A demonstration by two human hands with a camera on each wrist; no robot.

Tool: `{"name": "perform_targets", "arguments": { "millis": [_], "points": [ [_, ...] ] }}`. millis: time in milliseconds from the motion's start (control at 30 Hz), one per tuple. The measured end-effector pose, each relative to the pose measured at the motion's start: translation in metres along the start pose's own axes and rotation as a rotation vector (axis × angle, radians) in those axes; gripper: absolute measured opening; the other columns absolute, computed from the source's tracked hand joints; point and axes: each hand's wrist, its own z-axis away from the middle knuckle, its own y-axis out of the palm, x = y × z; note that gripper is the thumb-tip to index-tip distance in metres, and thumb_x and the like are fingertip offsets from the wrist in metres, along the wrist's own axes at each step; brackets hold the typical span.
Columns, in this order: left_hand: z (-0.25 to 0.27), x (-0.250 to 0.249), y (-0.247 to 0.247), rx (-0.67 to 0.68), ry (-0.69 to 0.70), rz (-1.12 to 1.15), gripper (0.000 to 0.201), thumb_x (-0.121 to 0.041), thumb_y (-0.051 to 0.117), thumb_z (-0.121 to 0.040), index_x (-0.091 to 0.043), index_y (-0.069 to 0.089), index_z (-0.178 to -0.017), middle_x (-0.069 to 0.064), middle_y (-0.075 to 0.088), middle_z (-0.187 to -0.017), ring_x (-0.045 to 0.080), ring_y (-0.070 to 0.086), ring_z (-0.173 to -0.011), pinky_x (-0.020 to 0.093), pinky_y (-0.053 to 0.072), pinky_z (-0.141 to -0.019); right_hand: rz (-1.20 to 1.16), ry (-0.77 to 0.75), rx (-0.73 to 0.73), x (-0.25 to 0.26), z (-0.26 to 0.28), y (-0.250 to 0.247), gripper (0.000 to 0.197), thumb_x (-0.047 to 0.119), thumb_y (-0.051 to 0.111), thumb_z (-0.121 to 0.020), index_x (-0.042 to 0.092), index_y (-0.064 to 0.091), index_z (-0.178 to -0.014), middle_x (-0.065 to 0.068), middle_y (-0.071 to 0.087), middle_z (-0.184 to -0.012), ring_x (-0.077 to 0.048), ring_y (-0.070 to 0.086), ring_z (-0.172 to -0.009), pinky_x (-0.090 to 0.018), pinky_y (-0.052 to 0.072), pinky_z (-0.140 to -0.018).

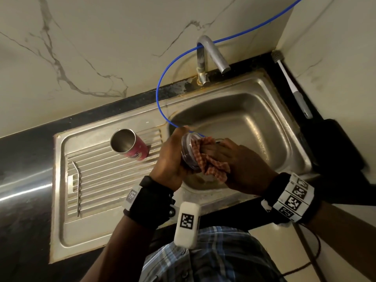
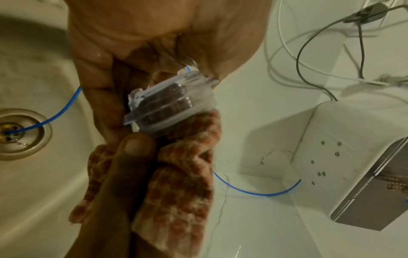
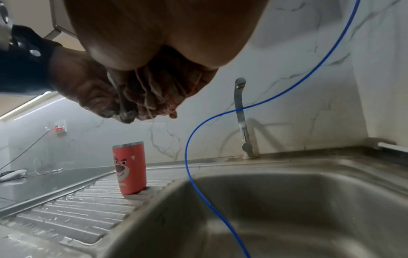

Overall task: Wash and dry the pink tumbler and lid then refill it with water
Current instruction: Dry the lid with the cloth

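The pink tumbler with a bear face stands upright and open on the ribbed drainboard, left of the basin. Above the basin's left edge my left hand grips the clear plastic lid by its rim. My right hand holds a red checked cloth bunched against the lid's open side. In the left wrist view the lid sits between my fingers and thumb, with the cloth pushed up into it. The right wrist view shows the cloth crumpled in my palm.
A steel sink basin lies under both hands, with the tap at its back. A thin blue tube loops down into the drain. A bent metal straw lies on the drainboard. A grey-handled brush leans at the right wall.
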Motion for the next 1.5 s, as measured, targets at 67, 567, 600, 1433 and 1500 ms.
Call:
{"name": "perform_targets", "arguments": {
  "millis": [67, 567, 600, 1433, 1500],
  "points": [
    [0.005, -0.003, 0.0, -0.006, 0.003, -0.018, 0.073, -0.063, 0.047, -0.105, -0.012, 0.085, -0.07, 0.008, 0.081, -0.083, 0.017, 0.078, -0.067, 0.027, 0.064, -0.061, -0.011, 0.001, -0.025, 0.0, -0.001, 0.003, 0.051, 0.026, 0.06, -0.092, 0.012, 0.057, -0.141, -0.004, 0.06, -0.143, -0.026, 0.055, -0.115, -0.021, 0.04, -0.09],
    [-0.004, 0.027, 0.002, -0.213, 0.965, -0.615, 0.05, -0.045, 0.035, -0.108, -0.004, 0.062, -0.107, 0.017, 0.068, -0.085, 0.025, 0.062, -0.077, 0.035, 0.048, -0.069, -2.221, 1.07, -0.252, 0.05, -0.014, -0.019, 0.044, 0.01, 0.056, -0.096, 0.001, 0.061, -0.138, -0.019, 0.066, -0.134, -0.029, 0.067, -0.12, -0.041, 0.051, -0.108],
    [-0.005, 0.027, 0.002, -0.217, 0.929, -0.625, 0.051, -0.048, 0.034, -0.108, -0.006, 0.062, -0.108, 0.014, 0.07, -0.089, 0.024, 0.064, -0.081, 0.037, 0.05, -0.073, -2.228, 1.057, -0.31, 0.047, -0.012, -0.016, 0.044, 0.01, 0.054, -0.097, 0.001, 0.059, -0.14, -0.019, 0.065, -0.137, -0.03, 0.065, -0.125, -0.043, 0.047, -0.112],
    [-0.01, 0.009, 0.048, -0.004, 0.351, -0.303, 0.124, -0.109, 0.012, -0.073, -0.012, 0.081, -0.109, 0.019, 0.079, -0.108, 0.039, 0.075, -0.107, 0.063, 0.053, -0.104, -0.19, 0.22, -0.277, -0.009, 0.0, -0.055, 0.032, 0.03, 0.058, -0.097, 0.018, 0.071, -0.123, -0.001, 0.065, -0.129, -0.026, 0.056, -0.125, -0.056, 0.05, -0.094],
    [-0.013, 0.007, 0.049, -0.016, 0.332, -0.322, 0.127, -0.113, 0.013, -0.066, -0.016, 0.082, -0.11, 0.019, 0.076, -0.097, 0.041, 0.07, -0.094, 0.053, 0.057, -0.088, -0.208, 0.157, -0.294, -0.006, 0.0, -0.056, 0.026, 0.028, 0.062, -0.099, 0.017, 0.073, -0.12, -0.001, 0.065, -0.129, -0.026, 0.058, -0.121, -0.054, 0.049, -0.093]
  ]
}}
